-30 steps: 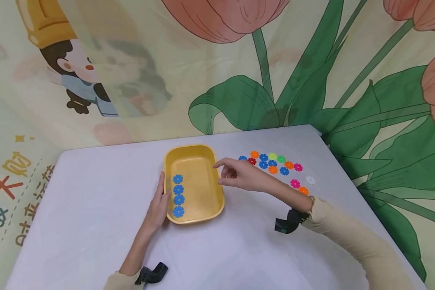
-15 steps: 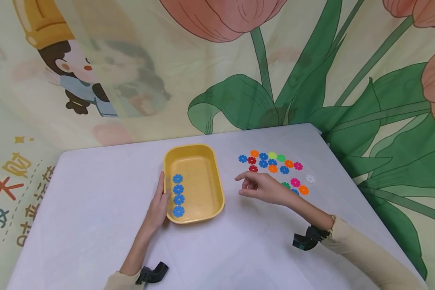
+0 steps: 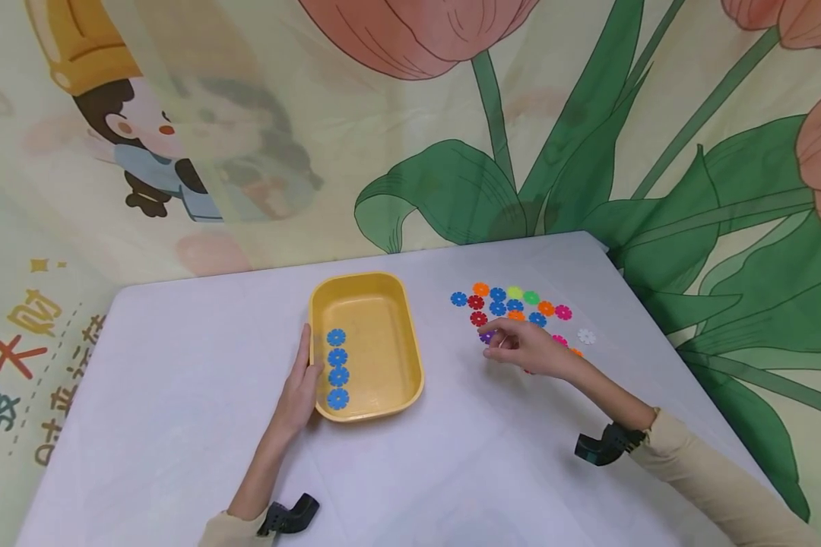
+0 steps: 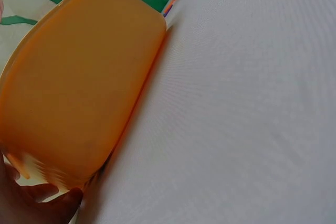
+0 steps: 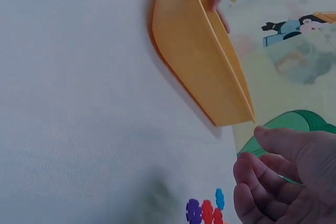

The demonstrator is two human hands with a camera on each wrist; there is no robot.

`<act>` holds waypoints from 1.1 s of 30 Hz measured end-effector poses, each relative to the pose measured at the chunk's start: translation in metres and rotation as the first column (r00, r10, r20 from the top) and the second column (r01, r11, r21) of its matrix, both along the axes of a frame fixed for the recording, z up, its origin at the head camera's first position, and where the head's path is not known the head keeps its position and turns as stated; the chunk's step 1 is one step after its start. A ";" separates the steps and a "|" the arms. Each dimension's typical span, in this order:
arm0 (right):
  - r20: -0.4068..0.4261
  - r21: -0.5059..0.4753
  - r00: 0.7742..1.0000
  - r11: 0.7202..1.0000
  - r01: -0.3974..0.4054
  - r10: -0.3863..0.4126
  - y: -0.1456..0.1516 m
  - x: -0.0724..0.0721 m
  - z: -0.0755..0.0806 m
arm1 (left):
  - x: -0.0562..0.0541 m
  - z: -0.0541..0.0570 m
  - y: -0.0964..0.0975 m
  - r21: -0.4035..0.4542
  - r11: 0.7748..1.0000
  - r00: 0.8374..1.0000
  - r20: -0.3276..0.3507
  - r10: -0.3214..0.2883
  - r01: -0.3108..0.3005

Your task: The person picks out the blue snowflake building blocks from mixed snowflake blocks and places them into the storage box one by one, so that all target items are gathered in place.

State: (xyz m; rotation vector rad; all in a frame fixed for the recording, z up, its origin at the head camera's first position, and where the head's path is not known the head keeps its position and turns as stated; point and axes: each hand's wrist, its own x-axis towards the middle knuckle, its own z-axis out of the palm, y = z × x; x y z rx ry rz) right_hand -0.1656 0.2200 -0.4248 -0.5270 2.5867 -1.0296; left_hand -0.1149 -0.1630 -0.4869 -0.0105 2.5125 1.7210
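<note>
A yellow plastic tray (image 3: 383, 342) stands on the white-covered table, with several blue snowflake discs (image 3: 338, 376) in a column along its left inside. My left hand (image 3: 297, 391) grips the tray's left wall, thumb at the rim; in the left wrist view its fingers (image 4: 63, 203) touch the tray's outside. My right hand (image 3: 530, 346) hovers over the near-left part of a group of coloured snowflake discs (image 3: 497, 308), fingers loosely bent and nothing between them. Close to its fingertips lie a purple disc (image 3: 486, 337) and a red disc (image 3: 478, 318). The hand hides some discs beneath it.
A white disc (image 3: 586, 336) lies at the right of the group. The table's right edge (image 3: 684, 361) slopes down past it. Behind the table hangs a cloth printed with tulips (image 3: 568, 152). Each wrist wears a black mount (image 3: 605, 447).
My right hand has moved from the tray's right rim rightward to the loose discs, uncovering red discs on the way. The left hand and the tray stay put.
</note>
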 end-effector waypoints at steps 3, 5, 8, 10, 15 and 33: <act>0.007 0.008 1.000 1.000 0.029 -0.029 0.011 -0.006 -0.002 | -0.001 -0.001 0.000 0.000 1.000 1.000 -0.004 0.001 -0.001; -0.005 0.025 0.999 0.999 0.047 -0.047 0.018 -0.010 -0.003 | -0.001 -0.001 0.000 0.000 1.000 1.000 -0.011 0.003 -0.003; -0.018 0.052 0.995 0.994 0.100 -0.099 0.030 -0.017 -0.005 | 0.000 -0.002 0.000 0.001 1.000 1.000 -0.018 0.007 -0.007; -0.021 0.081 0.989 0.986 0.147 -0.146 0.040 -0.022 -0.006 | 0.000 -0.001 0.001 0.000 1.000 1.000 -0.019 0.008 -0.008; 0.000 0.147 0.968 0.957 0.250 -0.253 0.066 -0.037 -0.012 | -0.001 0.000 0.000 -0.002 1.000 1.000 -0.006 0.003 -0.003; 0.014 0.216 0.950 0.929 0.302 -0.312 0.089 -0.048 -0.032 | 0.000 0.000 0.001 -0.008 1.000 1.000 -0.010 0.010 -0.010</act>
